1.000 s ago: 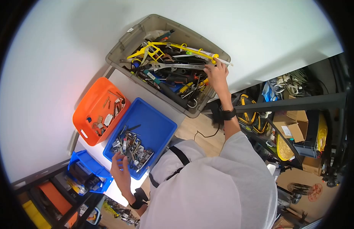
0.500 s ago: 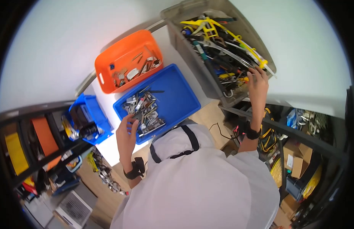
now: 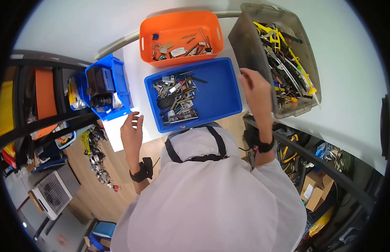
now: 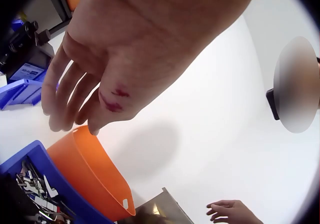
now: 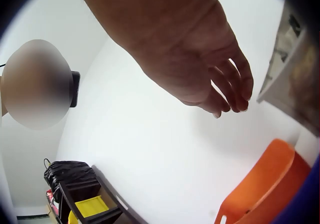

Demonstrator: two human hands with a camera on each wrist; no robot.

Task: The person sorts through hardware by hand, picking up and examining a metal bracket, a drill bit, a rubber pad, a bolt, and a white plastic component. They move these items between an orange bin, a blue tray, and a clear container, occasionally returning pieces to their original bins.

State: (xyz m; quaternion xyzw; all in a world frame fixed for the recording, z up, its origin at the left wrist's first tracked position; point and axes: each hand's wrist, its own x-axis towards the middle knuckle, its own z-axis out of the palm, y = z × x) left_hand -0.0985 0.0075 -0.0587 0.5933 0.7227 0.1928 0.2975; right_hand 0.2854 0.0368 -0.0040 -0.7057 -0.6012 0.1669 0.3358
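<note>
Both hands are empty, with fingers loosely bent. My left hand (image 3: 132,130) hovers left of a shallow blue tray (image 3: 218,94), whose left half holds a heap of small metal tools and hardware. In the left wrist view, the fingers of the left hand (image 4: 120,58) hang down with nothing between them. My right hand (image 3: 257,90) is between the blue tray's right edge and a grey translucent tote (image 3: 251,46) full of hand tools. Its relaxed fingers show bare in the right wrist view, where the right hand (image 5: 210,68) is raised above the orange bin.
An orange bin (image 3: 174,30) with scattered small hardware stands behind the blue tray. To the left, a blue parts bin (image 3: 122,84) holds dark items. A yellow plastic frame (image 3: 272,35) lies atop the tote's tools. Black shelving (image 3: 321,155) flanks the right side.
The right hand has left the tools in the grey tote and moved toward the blue tray. The left hand has drawn back from the tray's heap. The head view has turned.
</note>
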